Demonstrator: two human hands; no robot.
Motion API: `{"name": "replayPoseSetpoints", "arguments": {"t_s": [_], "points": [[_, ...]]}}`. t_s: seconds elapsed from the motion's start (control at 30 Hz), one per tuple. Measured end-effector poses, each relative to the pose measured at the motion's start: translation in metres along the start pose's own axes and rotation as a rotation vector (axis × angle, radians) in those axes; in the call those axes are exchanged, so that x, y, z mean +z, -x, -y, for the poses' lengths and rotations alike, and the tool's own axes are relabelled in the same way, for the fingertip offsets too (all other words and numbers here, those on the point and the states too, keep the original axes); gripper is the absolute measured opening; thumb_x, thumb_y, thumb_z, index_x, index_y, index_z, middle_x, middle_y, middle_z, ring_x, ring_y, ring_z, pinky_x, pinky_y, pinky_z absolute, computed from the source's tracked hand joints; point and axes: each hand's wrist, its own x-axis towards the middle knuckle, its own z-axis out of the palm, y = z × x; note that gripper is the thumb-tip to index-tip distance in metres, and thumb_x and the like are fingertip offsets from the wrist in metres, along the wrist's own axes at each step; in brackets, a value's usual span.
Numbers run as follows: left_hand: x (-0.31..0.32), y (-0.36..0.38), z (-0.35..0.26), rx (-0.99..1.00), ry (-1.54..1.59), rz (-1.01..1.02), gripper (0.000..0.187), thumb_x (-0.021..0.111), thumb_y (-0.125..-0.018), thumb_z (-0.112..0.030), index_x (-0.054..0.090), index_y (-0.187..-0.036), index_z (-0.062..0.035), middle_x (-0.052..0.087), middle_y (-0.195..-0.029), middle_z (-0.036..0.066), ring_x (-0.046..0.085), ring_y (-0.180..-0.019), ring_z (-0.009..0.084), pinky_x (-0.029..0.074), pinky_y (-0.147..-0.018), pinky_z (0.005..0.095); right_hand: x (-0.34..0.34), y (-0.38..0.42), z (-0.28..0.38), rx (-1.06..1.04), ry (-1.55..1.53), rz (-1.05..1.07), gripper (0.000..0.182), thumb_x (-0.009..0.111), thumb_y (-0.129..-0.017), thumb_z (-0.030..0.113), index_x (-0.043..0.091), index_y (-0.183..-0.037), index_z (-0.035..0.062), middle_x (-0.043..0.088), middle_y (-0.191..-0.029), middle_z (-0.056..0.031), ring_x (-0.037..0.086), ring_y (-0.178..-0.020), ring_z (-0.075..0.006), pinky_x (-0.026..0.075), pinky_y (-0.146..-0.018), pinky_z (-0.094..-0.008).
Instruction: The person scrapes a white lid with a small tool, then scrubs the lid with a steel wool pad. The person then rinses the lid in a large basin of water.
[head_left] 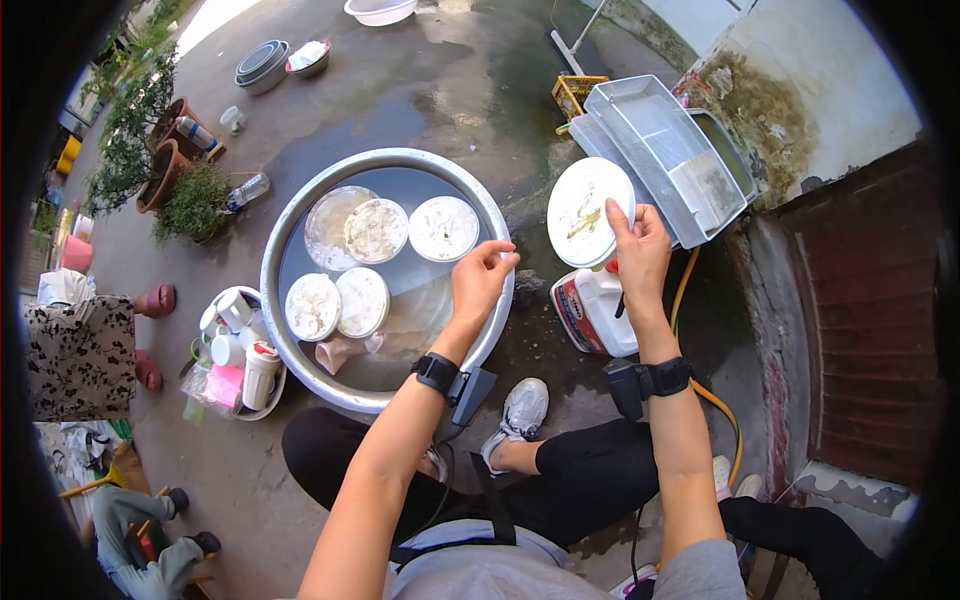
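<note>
While the right hand (645, 250) grips one white lid (590, 195) beside one basin (275, 345), stained side facing upward, apparent long axis fore-and-aft, the left hand (484, 280) is curled; its grip cannot be determined. Five more lids (443, 228) lie inside.

Round white disc (588, 208), yellow-brown smears on its upturned face, edge pinched in the right grip (640, 248)

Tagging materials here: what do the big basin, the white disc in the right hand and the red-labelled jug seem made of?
Big basin: metal, probably aluminium or steel, dull silver; the grey rim has a metallic sheen.
White disc: likely plastic, fairly matte under brownish stains; thin and white, though ceramic isn't ruled out.
Jug: likely moulded plastic, slightly glossy; white body with rounded corners.
</note>
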Motion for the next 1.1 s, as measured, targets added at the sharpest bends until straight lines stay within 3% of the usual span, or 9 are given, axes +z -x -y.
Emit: {"name": "replayPoseSetpoints", "arguments": {"t_s": [0.13, 0.2, 0.37, 0.47, 0.53, 0.6, 0.73, 0.87, 1.1], "points": [[0.038, 0.004, 0.051, 0.11, 0.067, -0.012, 0.031, 0.073, -0.084, -0.019, 0.071, -0.112, -0.0063, 0.072, -0.109, 0.011, 0.065, -0.097, 0.0191, 0.049, -0.089, 0.0322, 0.005, -0.001, -0.014, -0.019, 0.063, 0.057, 0.034, 0.074, -0.087, 0.028, 0.061, -0.076, -0.0002, 0.042, -0.059, 0.003, 0.032, -0.057, -0.0072, 0.032, -0.052, -0.0286], [0.023, 0.007, 0.061, -0.251, 0.03, -0.049, 0.035, 0.072, -0.084, -0.021, 0.068, -0.115, -0.0045, 0.068, -0.121, 0.014, 0.063, -0.111, 0.025, 0.046, -0.097, 0.0349, 0.008, 0.001, -0.018, 0.015, 0.059, 0.083, 0.034, 0.075, -0.086, 0.029, 0.061, -0.076, -0.0001, 0.043, -0.061, 0.0017, 0.034, -0.058, -0.0089, 0.033, -0.054, -0.0297], [-0.005, 0.018, 0.146, -0.193, -0.274, -0.73, 0.031, 0.064, -0.091, -0.023, 0.063, -0.116, -0.0037, 0.067, -0.112, 0.016, 0.061, -0.111, 0.0334, 0.045, -0.099, 0.042, 0.026, 0.008, -0.049, 0.011, 0.115, 0.144, 0.038, 0.077, -0.083, 0.035, 0.064, -0.079, -0.0001, 0.05, -0.074, -0.0049, 0.048, -0.07, -0.0185, 0.042, -0.068, -0.0326], [-0.016, 0.013, 0.177, -0.646, -0.182, -0.844, 0.029, 0.058, -0.098, -0.024, 0.061, -0.116, -0.0015, 0.067, -0.108, 0.015, 0.063, -0.107, 0.0313, 0.049, -0.098, 0.0408, 0.036, 0.011, -0.064, 0.176, -0.022, 0.21, 0.032, 0.076, -0.085, 0.031, 0.064, -0.081, 0.001, 0.059, -0.076, -0.0029, 0.054, -0.069, -0.0121, 0.045, -0.066, -0.0281], [-0.022, 0.002, 0.183, -1.007, 1.218, -0.549, 0.029, 0.052, -0.102, -0.024, 0.059, -0.117, 0.0005, 0.066, -0.109, 0.015, 0.064, -0.105, 0.0266, 0.053, -0.1, 0.0354, 0.043, 0.012, -0.074, 0.363, -0.232, 0.297, 0.025, 0.073, -0.09, 0.024, 0.064, -0.087, 0.0012, 0.066, -0.08, -0.0015, 0.057, -0.069, -0.0067, 0.045, -0.062, -0.0247], [-0.011, -0.003, 0.112, -0.886, 1.262, -0.387, 0.028, 0.053, -0.102, -0.02, 0.057, -0.121, -0.0005, 0.062, -0.121, 0.013, 0.063, -0.107, 0.0227, 0.054, -0.102, 0.0303, 0.054, 0.014, -0.092, 0.394, -0.257, 0.292, 0.024, 0.072, -0.09, 0.023, 0.064, -0.089, 0.0009, 0.066, -0.08, -0.0018, 0.057, -0.069, -0.0067, 0.045, -0.063, -0.025], [-0.005, -0.013, -0.003, -0.5, 0.993, 0.405, 0.034, 0.056, -0.1, -0.016, 0.055, -0.129, 0.0016, 0.059, -0.131, 0.013, 0.063, -0.112, 0.0218, 0.052, -0.098, 0.0332, 0.065, 0.018, -0.095, 0.464, -0.286, 0.312, 0.022, 0.07, -0.093, 0.022, 0.062, -0.096, 0.0011, 0.066, -0.083, -0.0028, 0.058, -0.071, -0.007, 0.046, -0.064, -0.0246], [-0.008, -0.03, -0.023, 0.068, 0.09, 0.118, 0.034, 0.064, -0.09, -0.013, 0.064, -0.123, -0.0047, 0.061, -0.131, 0.014, 0.058, -0.121, 0.024, 0.048, -0.096, 0.0379, 0.061, 0.019, -0.073, 0.473, -0.3, 0.356, 0.021, 0.067, -0.095, 0.021, 0.061, -0.101, 0.0019, 0.066, -0.088, -0.0029, 0.059, -0.076, -0.0076, 0.047, -0.069, -0.0234], [-0.051, -0.034, -0.038, 0.254, -0.27, -0.091, 0.057, 0.072, -0.081, -0.015, 0.054, -0.135, -0.009, 0.057, -0.134, 0.017, 0.052, -0.127, 0.033, 0.041, -0.106, 0.0409, 0.066, 0.02, -0.06, 0.319, -0.362, 0.507, 0.024, 0.064, -0.098, 0.023, 0.061, -0.108, 0.0024, 0.067, -0.1, -0.0018, 0.059, -0.09, -0.0066, 0.045, -0.082, -0.0218]]}}
